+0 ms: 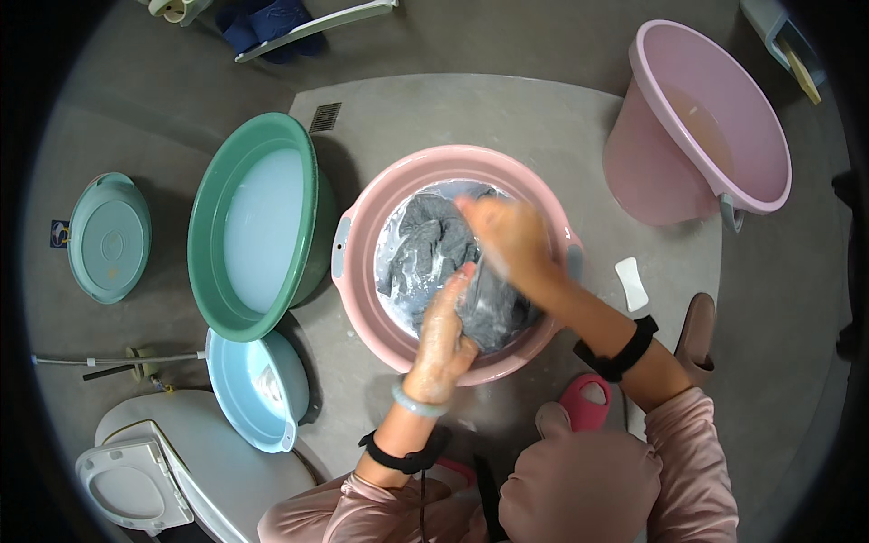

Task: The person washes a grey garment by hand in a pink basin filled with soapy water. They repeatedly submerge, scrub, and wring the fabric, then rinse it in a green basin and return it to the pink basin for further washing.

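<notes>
A round pink plastic basin [353, 298] stands on the floor before me, with grey wet cloth [431, 231] in soapy water. My left hand [445, 339] is over the near side of the basin, wet with suds, its fingers around part of the cloth. Just above and to the right, my right hand [506, 234] is blurred and closed at the cloth. Some of the cloth hangs between and below the two hands. The exact hold of the right fingers is hidden by blur.
Left of the basin stand a green basin [309, 237] of cloudy water and a light blue basin [295, 380]. A tall pink bucket [652, 163] holds liquid at the upper right. A white bar-like object [632, 284] lies on the floor, near a brown slipper [697, 332].
</notes>
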